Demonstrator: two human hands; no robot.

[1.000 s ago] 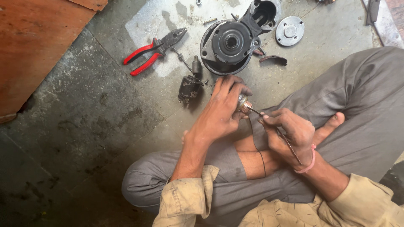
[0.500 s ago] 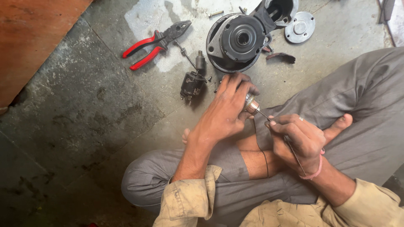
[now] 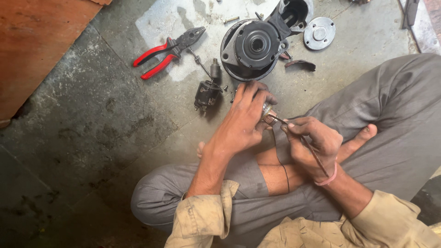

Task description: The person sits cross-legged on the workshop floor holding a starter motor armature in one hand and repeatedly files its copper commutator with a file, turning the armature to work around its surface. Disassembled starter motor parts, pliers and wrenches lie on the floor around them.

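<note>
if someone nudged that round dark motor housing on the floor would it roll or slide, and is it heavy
The round motor housing lies flat on its broad face on the rough concrete floor, so it would probably scrape and slide, not roll. It looks like thick cast metal, so likely heavy for its size and stiff. The cylindrical part at its upper side would probably make it pivot unevenly when pushed.

No packages, labels, signs or screens anywhere in view.
</note>
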